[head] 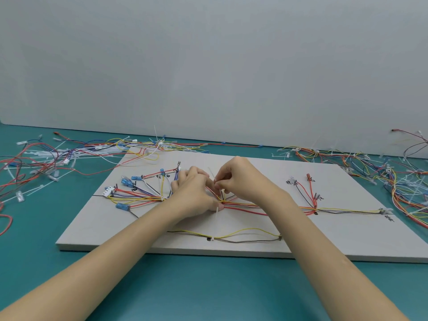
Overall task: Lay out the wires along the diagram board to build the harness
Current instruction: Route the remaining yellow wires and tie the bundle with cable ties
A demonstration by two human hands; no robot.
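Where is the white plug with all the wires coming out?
In the head view, the white multi-pin connector lies on the left part of the diagram board, left of the left hand, between blue terminals above and below it.

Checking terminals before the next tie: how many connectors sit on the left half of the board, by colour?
Blue sleeved terminals: 4
White multi-pin plug: 1
Bare metal terminal: 1
Total: 6, though the left hand may hide more.
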